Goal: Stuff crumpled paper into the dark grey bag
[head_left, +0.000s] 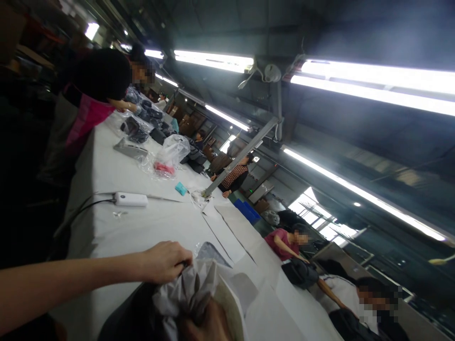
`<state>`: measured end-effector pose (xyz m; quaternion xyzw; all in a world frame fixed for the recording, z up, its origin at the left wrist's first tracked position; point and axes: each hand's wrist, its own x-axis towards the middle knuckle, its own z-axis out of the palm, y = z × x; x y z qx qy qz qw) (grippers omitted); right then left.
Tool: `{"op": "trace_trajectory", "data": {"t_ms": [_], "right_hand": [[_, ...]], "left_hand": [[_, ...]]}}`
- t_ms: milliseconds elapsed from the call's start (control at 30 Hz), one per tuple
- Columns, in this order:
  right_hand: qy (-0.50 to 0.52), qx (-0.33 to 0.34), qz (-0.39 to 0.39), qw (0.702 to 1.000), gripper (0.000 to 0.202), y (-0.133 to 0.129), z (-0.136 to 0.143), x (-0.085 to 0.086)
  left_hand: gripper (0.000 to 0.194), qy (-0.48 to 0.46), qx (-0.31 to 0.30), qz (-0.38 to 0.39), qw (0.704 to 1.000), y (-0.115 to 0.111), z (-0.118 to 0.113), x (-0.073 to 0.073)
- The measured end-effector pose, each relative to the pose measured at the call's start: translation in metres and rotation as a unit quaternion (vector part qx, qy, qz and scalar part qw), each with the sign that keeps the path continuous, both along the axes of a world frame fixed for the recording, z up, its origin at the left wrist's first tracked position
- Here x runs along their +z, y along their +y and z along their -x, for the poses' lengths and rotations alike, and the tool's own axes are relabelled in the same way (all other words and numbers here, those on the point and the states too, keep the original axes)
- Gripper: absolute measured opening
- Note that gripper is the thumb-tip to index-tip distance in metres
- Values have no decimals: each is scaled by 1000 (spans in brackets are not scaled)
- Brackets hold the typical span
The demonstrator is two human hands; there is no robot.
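Crumpled grey paper (185, 291) at the bench (142, 232) near edge is pinched by the left hand (165, 261), bunching it. Right hand (209, 327) grips it from below, steadying it.

Tilted view of a long white table (117, 232), left hand (165, 261) gripping crumpled grey tissue paper (188, 291) near the bottom edge, right hand (209, 327) partly visible beneath it, white power bank (131, 199) farther off, clear plastic bags (170, 154) beyond, people working along both sides.
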<state>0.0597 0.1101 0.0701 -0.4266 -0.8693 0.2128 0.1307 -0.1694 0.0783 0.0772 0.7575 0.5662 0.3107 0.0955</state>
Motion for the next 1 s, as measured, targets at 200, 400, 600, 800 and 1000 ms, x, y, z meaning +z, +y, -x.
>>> {"op": "trace_trajectory", "data": {"t_ms": [200, 400, 600, 800, 1000], "right_hand": [[51, -101, -187, 976, 71, 4, -33, 32], [40, 35, -168, 984, 79, 5, 17, -8], [-19, 141, -342, 929, 79, 9, 25, -68], [-9, 226, -152, 962, 37, -3, 56, -34], [-5, 175, -186, 967, 84, -29, 25, 19]], "left_hand": [[32, -68, -30, -2, 997, -4, 7, 5], [40, -138, -29, 6, 990, 1, 6, 13], [41, -137, -25, 23, 990, 0, 9, 20], [37, -47, -50, 31, 997, -11, -6, 13], [30, 13, -44, 64, 997, -11, 6, 11]]}}
